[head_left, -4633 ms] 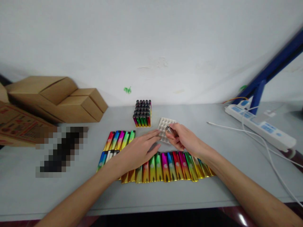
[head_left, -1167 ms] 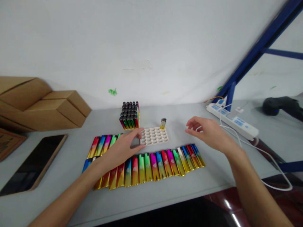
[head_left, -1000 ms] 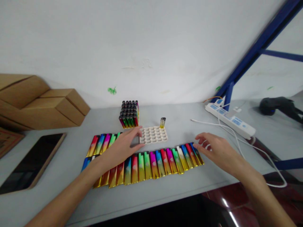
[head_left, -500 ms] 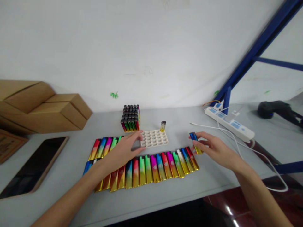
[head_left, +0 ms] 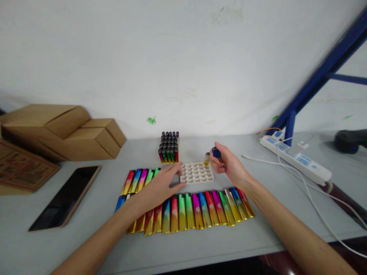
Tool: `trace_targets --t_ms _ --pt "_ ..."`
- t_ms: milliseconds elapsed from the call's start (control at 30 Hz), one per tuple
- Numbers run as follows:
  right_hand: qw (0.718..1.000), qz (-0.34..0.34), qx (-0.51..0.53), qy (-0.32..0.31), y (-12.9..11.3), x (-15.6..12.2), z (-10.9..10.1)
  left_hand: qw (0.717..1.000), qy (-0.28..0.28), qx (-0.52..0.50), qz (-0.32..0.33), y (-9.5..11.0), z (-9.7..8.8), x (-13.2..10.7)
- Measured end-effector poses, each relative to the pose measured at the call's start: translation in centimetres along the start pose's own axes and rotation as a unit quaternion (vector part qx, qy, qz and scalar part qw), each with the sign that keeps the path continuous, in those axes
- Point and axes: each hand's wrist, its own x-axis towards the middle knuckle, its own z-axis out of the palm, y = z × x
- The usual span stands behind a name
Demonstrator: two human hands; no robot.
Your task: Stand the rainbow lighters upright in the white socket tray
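Note:
A white tray (head_left: 197,179) with rows of round holes lies at the middle of the table. My left hand (head_left: 163,181) has its thumb and fingers around the tray's left end, gripping it. One lighter (head_left: 207,159) with a silver-and-gold body stands upright at the tray's far right corner. Just right of that, my right hand (head_left: 226,162) is closed around a blue lighter (head_left: 216,153), held upright above the table with its top showing and its lower part hidden by the fingers. Nearer me lies a row of colourful metallic lighters (head_left: 197,210), partly covered by my left forearm.
Behind the tray's left side stands a block of upright lighters (head_left: 169,147) with black tops. Cardboard boxes (head_left: 83,141) and a black phone (head_left: 65,198) are at the left. A power strip (head_left: 298,158) with a white cable (head_left: 298,187) lies at the right, near a blue metal frame (head_left: 309,88).
My right hand has moved left and up with the blue lighter, from beside the row's right end to the tray's right side. The lighter is now more upright. My left hand stays at the tray.

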Motion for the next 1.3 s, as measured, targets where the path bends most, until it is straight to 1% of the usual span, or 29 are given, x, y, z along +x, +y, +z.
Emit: trace_targets --t_ms 167,267,333,567,767,900,967,1000,1167,1300 --pt "0.998 0.040 0.001 0.056 0.1 -1.5 0.6 1.000 -0.003 0.002 0.001 -0.4 0.2 0.1" --pt "0.995 0.076 -0.013 0.066 0.1 -2.4 0.9 1.000 -0.001 0.002 -0.002 -0.5 0.3 0.1" --pt "0.994 0.086 -0.018 0.063 0.3 -2.6 1.2 1.000 -0.003 0.005 -0.001 -0.5 0.2 0.1" --pt "0.997 0.067 -0.031 0.038 1.1 -2.7 1.5 1.000 -0.003 0.021 0.006 -0.6 0.3 0.2" --pt "0.994 0.107 -0.007 0.007 1.0 -2.7 1.3 1.000 -0.001 0.027 0.008 -0.8 0.3 0.1" --pt "0.994 0.110 0.003 -0.004 0.9 -2.7 1.0 0.999 -0.003 0.031 0.011 -0.9 0.4 0.1" --pt "0.995 0.100 0.004 -0.010 0.9 -2.6 0.7 0.999 -0.001 0.036 0.014 -1.0 0.4 0.2" --pt "0.996 0.085 0.003 -0.009 0.9 -2.7 0.6 0.999 0.000 0.038 0.017 -1.1 0.5 0.2" --pt "0.999 -0.029 -0.023 -0.006 0.2 -3.2 -0.6 0.999 0.001 0.044 0.023 -1.4 0.5 0.2" --pt "0.996 -0.058 -0.073 -0.001 -0.2 -3.5 -1.1 0.999 -0.003 0.041 0.023 -1.4 0.5 0.2"
